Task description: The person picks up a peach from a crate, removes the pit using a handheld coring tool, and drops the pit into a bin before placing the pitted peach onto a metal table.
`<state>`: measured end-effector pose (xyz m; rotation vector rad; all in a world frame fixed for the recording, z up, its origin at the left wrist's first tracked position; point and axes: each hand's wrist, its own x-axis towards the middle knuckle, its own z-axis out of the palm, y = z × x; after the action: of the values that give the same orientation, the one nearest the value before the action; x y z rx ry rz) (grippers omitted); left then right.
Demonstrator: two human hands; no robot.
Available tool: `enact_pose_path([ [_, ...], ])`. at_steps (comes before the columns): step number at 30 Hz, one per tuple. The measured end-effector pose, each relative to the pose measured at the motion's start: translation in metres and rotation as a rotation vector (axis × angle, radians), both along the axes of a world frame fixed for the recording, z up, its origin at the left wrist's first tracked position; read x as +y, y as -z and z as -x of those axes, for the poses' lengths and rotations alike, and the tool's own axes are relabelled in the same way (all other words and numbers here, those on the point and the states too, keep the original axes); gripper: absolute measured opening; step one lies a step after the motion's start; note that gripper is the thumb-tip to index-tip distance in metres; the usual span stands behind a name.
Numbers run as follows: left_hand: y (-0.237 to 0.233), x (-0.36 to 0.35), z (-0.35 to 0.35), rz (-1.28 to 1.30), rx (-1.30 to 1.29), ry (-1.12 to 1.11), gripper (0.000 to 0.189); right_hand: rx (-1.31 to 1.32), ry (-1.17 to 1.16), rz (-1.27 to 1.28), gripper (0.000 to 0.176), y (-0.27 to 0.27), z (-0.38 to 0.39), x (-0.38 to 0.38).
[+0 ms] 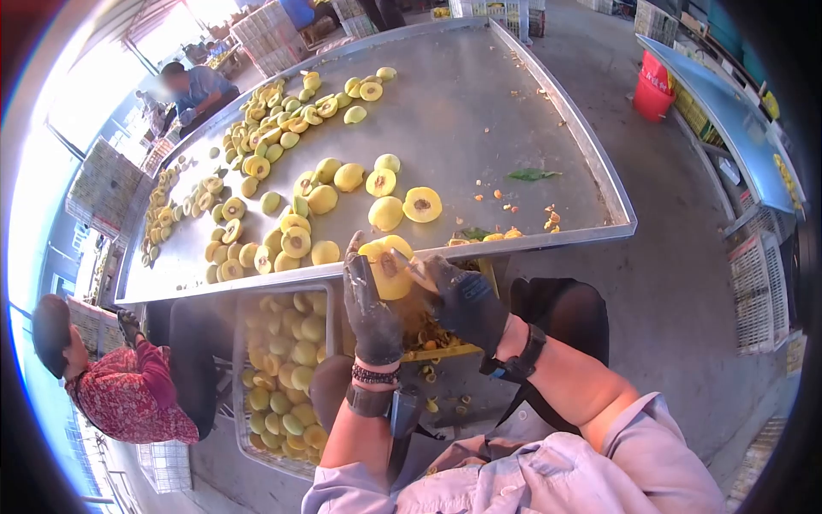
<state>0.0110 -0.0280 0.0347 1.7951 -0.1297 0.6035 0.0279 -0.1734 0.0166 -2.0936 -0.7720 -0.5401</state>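
My left hand (372, 304), in a dark glove, is closed on a yellow peach half (392, 276) and holds it up past the table's near edge. My right hand (469, 301), also gloved, grips a small slim tool (414, 269) whose tip meets the cut face; its exact kind is hard to make out. On the metal table (505, 103) just beyond my hands lie a peach half (422, 205) with a brown centre and a rounded peach piece (385, 213). More halves spread in a long pile (291, 128) to the left.
A crate full of peaches (287, 377) stands below the table, left of my legs. A yellow-rimmed container (441, 351) with scraps sits under my hands. A person in a red patterned top (128, 385) sits at left. A red bucket (653, 90) and plastic crates (759, 295) stand at right.
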Motion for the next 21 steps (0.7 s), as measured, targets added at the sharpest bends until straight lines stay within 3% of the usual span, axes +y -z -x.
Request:
enact_pose_path([
  [2,0.008,0.001,-0.002,0.046,0.025,-0.002,0.041,-0.004,0.015,0.06,0.033,0.005,-0.001,0.0],
  [6,-0.001,-0.008,-0.001,0.315,0.072,0.002,0.04,0.094,0.004,0.131,0.027,0.005,0.0,0.002],
  [9,0.016,-0.004,-0.001,0.018,-0.017,-0.142,0.039,0.108,0.02,0.172,0.024,0.002,0.003,0.004],
  [18,0.019,-0.005,0.0,-0.058,0.058,-0.218,0.034,0.157,-0.101,0.19,0.024,0.02,-0.002,0.006],
  [21,0.03,0.011,-0.004,-0.299,0.056,-0.168,0.034,0.23,-0.17,0.192,0.026,0.017,-0.004,0.001],
])
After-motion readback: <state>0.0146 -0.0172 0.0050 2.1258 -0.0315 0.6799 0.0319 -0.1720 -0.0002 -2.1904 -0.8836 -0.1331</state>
